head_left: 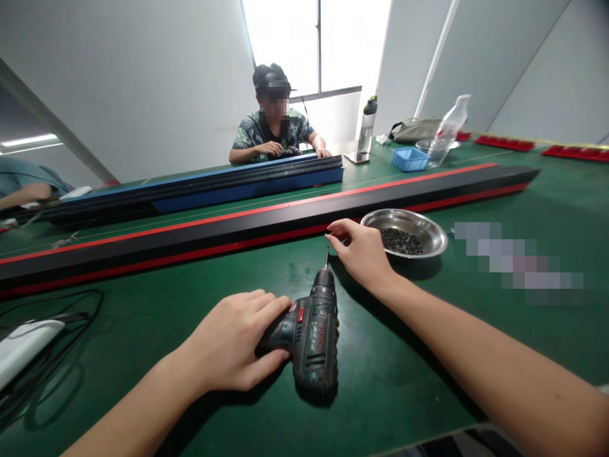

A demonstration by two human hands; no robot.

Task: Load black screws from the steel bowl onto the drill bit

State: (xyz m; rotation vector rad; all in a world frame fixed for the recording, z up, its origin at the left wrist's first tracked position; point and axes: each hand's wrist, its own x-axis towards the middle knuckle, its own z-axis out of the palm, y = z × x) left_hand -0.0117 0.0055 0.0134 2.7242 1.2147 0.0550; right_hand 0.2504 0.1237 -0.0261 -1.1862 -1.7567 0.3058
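Observation:
My left hand (pixel 238 339) is wrapped round the handle of a black cordless drill (pixel 316 346), which lies on its side above the green tabletop, its bit (pixel 327 257) pointing away from me. Just past the bit's tip, my right hand (pixel 361 254) has thumb and forefinger pinched together; whatever is between them is too small to make out. Right behind that hand stands a steel bowl (pixel 435 238) holding many small dark screws (pixel 402 241). Beyond both hands a long black bar with red edges (pixel 228 230) lies across the table.
Across the table a person (pixel 273 127) sits behind long blue and black bars (pixel 247 190). At the left are a white device (pixel 26 346) and loose black cables (pixel 90 304). A blue tray (pixel 409 160), a clear bottle (pixel 447 133) and a drinking bottle (pixel 366 130) stand further back.

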